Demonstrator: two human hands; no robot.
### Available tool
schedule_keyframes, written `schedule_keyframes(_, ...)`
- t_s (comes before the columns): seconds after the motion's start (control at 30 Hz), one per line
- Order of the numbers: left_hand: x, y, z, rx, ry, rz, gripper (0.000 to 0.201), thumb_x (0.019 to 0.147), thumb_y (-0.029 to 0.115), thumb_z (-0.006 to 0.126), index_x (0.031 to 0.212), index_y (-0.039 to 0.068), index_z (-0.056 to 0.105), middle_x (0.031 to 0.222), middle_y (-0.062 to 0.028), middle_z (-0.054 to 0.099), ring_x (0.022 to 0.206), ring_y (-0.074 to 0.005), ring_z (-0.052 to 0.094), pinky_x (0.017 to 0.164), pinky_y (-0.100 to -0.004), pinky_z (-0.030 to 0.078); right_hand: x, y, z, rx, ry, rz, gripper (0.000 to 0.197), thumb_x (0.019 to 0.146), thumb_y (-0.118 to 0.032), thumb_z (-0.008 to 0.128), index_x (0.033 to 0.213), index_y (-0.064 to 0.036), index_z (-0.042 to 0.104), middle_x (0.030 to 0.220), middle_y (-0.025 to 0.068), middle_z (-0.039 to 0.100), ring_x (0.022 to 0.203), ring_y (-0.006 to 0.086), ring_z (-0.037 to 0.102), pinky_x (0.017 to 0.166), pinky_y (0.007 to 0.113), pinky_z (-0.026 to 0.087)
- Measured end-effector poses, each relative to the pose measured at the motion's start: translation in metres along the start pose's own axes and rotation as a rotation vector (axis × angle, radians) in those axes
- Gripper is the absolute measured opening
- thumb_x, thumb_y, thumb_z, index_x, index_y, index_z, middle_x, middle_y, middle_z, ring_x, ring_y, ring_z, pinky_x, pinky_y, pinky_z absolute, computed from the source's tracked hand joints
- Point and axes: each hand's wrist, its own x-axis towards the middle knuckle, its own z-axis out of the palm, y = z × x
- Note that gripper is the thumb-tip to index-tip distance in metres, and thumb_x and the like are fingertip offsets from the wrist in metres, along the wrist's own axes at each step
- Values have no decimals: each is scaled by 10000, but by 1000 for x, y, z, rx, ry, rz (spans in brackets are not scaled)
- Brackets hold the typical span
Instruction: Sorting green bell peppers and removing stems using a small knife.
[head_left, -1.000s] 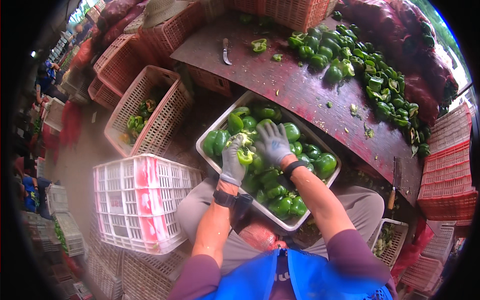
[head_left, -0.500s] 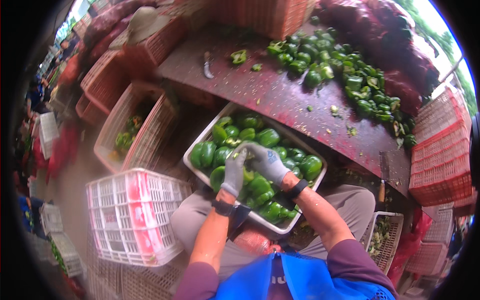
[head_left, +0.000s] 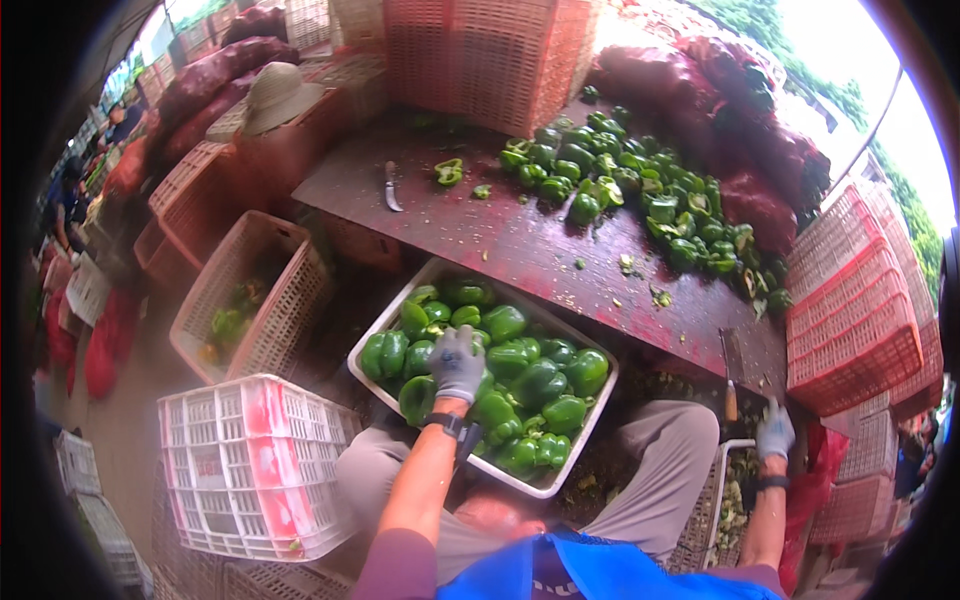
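My left hand [head_left: 458, 362], in a grey glove, reaches down into a white crate [head_left: 355, 362] full of green bell peppers. Its fingers are curled over a bell pepper [head_left: 478, 337], with the fingertips partly hidden. Far to the right, my gloved right hand [head_left: 775, 434] is over the end of a light basket of pale pepper scraps [head_left: 738, 490]. Its fingers point away from me, apart, and nothing shows in them. Just left of that hand, a cleaver [head_left: 732, 380] with a wooden handle lies at the table's edge. The crate rests by my knees.
On the dark table [head_left: 520, 235] lie a heap of green peppers [head_left: 660, 190], a small knife [head_left: 391, 185] and a cut pepper [head_left: 449, 172]. Stacked red crates [head_left: 850, 300] stand right. A white crate [head_left: 255, 465] and a pink crate [head_left: 250, 290] stand left.
My hands have parted: the right has swung from the peppers to the scrap basket at the right, while the left stays over the crate. The view has shifted slightly.
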Motion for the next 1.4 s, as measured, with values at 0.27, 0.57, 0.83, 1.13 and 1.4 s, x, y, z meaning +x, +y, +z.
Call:
schedule_keyframes(0.27,1,-18,37,209,-388,116,633,919,529,678,1465,228,571,1484,-144,531,1397,-428,446,1156,-602,332,58,-27,-8,253,-368,-114,449,909,-281,653,1332,-131,647,1197,213,719,1135,403,678,984,494,537)
schedule_keyframes(0.57,14,-22,46,220,-641,87,835,933,612,632,1642,274,349,1715,-145,267,1525,-481,287,1233,-596,245,207,-376,-122,471,-144,-815,490,923,-287,633,1386,-127,610,1241,219,682,1181,423,646,1015,503,509)
schedule_keyframes(0.83,19,-25,58,235,-710,122,891,933,659,599,1664,250,294,1720,-203,213,1494,-504,317,1228,-586,240,338,-593,-137,481,27,-693,569,893,-306,680,1441,-202,566,1414,189,567,1326,415,541,1059,517,483)
schedule_keyframes(1.13,26,-28,68,207,-715,121,915,924,681,585,1656,206,311,1683,-270,243,1439,-507,363,1208,-587,282,390,-683,-109,494,-20,-627,607,861,-363,736,1427,-240,553,1251,195,678,1142,403,689,964,507,501)
schedule_keyframes(1.4,26,-26,57,-125,-329,-101,876,929,572,683,1625,152,356,1639,-277,318,1443,-481,395,1212,-535,321,200,-592,-122,880,201,-1062,468,820,-259,786,1251,-177,624,1086,164,677,980,378,687,857,519,508)
